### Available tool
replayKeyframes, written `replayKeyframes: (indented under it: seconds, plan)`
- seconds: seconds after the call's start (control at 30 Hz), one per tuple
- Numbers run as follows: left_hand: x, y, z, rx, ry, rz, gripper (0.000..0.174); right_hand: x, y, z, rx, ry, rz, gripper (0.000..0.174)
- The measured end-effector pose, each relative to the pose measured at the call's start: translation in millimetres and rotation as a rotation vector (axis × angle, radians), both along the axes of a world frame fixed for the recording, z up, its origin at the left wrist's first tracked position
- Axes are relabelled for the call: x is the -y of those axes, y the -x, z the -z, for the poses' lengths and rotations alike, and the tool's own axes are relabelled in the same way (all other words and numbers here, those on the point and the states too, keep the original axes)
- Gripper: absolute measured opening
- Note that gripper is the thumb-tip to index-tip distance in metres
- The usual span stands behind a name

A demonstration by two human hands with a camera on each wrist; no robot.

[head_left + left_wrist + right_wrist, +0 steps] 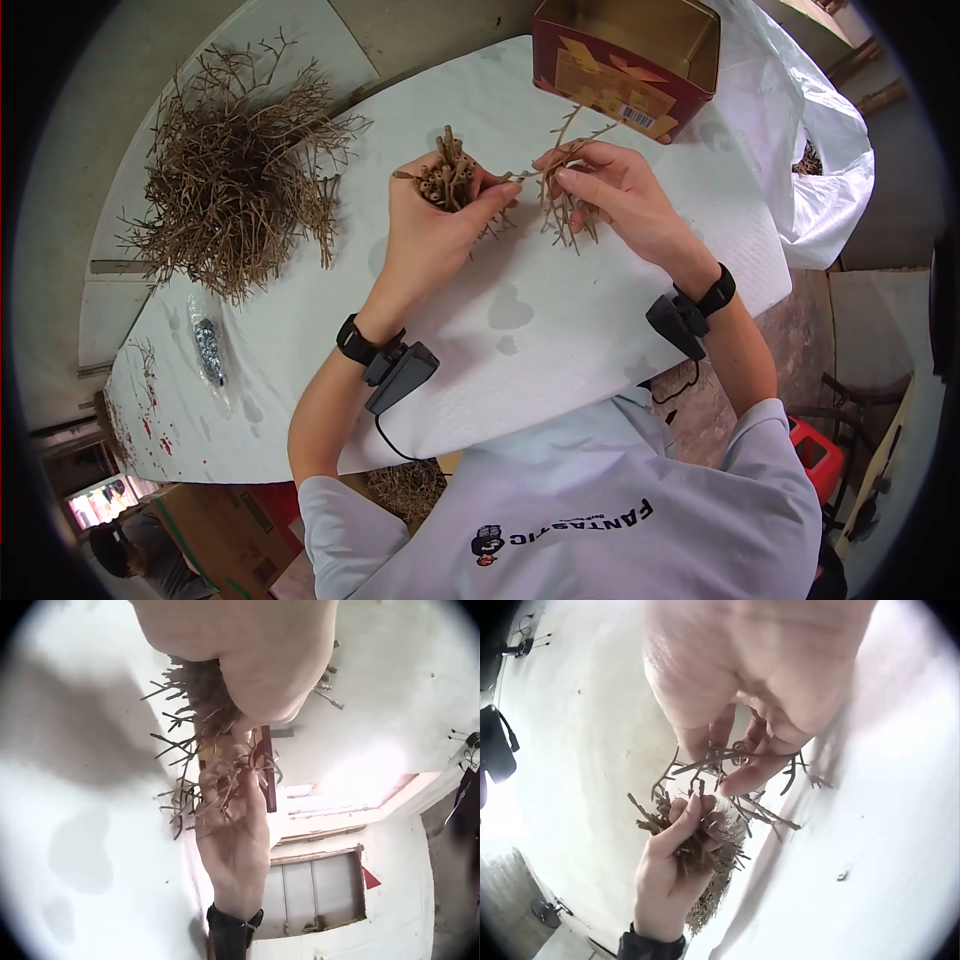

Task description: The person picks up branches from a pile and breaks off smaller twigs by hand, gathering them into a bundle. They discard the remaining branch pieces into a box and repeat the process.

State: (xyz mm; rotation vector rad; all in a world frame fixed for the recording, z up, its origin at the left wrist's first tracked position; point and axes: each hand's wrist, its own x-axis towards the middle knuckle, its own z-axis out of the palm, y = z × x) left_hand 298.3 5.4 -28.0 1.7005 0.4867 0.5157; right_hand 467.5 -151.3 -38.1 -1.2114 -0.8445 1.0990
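My left hand (425, 232) grips an upright bundle of cut brown twigs (446, 183), its thick stem ends pointing up past the fingers. Thin forked tips stick out below this fist in the left wrist view. Just to the right, my right hand (632, 198) pinches a small cluster of branching twigs (548, 190) between thumb and fingers. One sprig of the cluster reaches across to the left thumb tip. Seen from the right wrist, the forked sprigs (705, 759) lie across the right fingertips, close above the left thumb.
A big tangled heap of twigs (235, 180) covers the table's left side. Below it lies a clear plastic packet (208, 352) with dark contents. An open red and gold tin (610, 85) stands at the back, beside a white plastic bag (815, 225). Red specks dot the near left corner.
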Motion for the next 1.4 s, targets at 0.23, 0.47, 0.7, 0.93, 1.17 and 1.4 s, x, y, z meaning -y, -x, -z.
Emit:
replayKeyframes:
  seconds: [0.23, 0.47, 0.7, 0.93, 1.17, 1.4]
  plan:
    - [-8, 1, -8, 0.127, 0.013, -0.066, 0.028, 2, -5, -2, 0.183, 0.134, 0.077, 0.020]
    - [1, 4, -13, -0.129, -0.231, 0.020, 0.024, 2, 3, 0, 0.174, -0.014, 0.049, 0.017]
    - [6, -1, 8, -0.039, -0.255, -0.143, 0.029, 3, -7, 7, -0.028, -0.059, -0.109, 0.026]
    - [3, 5, 0, 0.088, -0.213, 0.141, 0.026, 4, -6, -7, -0.062, 0.213, 0.082, 0.034]
    - [19, -1, -1, 0.050, 0.112, 0.193, 0.021, 4, 0, -3, -0.096, -0.012, 0.046, 0.031]
    - [22, 6, 6, 0.022, 0.654, 0.288, 0.028, 2, 5, 1, 0.048, -0.096, 0.104, 0.025]
